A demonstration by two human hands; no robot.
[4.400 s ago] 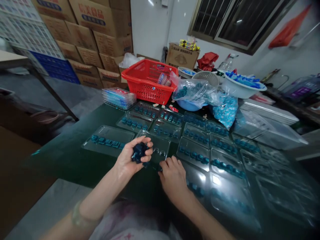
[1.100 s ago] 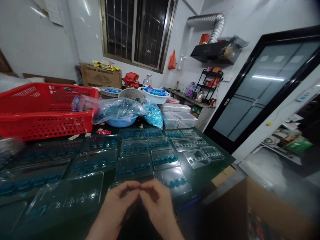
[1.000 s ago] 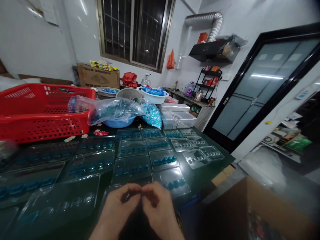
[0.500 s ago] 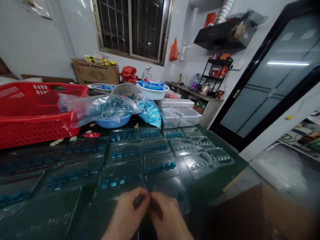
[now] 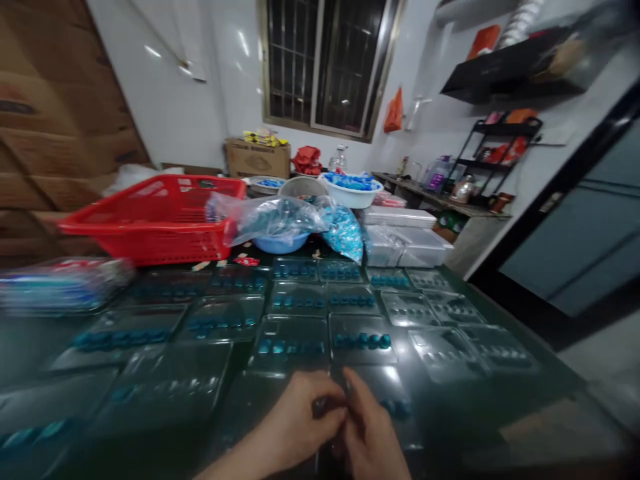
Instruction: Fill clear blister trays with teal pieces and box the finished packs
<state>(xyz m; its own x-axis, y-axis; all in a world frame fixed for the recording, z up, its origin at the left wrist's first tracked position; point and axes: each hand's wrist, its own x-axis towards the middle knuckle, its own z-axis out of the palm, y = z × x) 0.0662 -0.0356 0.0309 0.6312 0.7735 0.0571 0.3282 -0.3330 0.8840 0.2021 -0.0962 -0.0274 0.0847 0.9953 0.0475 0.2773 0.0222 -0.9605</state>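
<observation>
My left hand (image 5: 313, 410) and my right hand (image 5: 367, 427) meet close together over the near part of the dark green table. The left fingers are curled into a pinch; whatever is between them is hidden. My right fingers are bent against the left ones, and what they hold cannot be made out. Around and beyond the hands lie rows of clear plastic trays (image 5: 293, 327), many with a line of small teal pieces (image 5: 363, 341) in their moulded pockets. Trays at the right (image 5: 445, 350) show pockets without teal.
A red basket (image 5: 165, 243) stands at the back left, near a stack of plastic packs (image 5: 60, 287). Behind the trays are a blue basin (image 5: 281, 243), a turquoise bag (image 5: 345, 233), a white basin (image 5: 353, 195) of blue pieces and stacked clear packaging (image 5: 400, 243).
The view has swung left, so the scene sits farther right and cardboard boxes and plastic packs show at the left. My hands stay together.
</observation>
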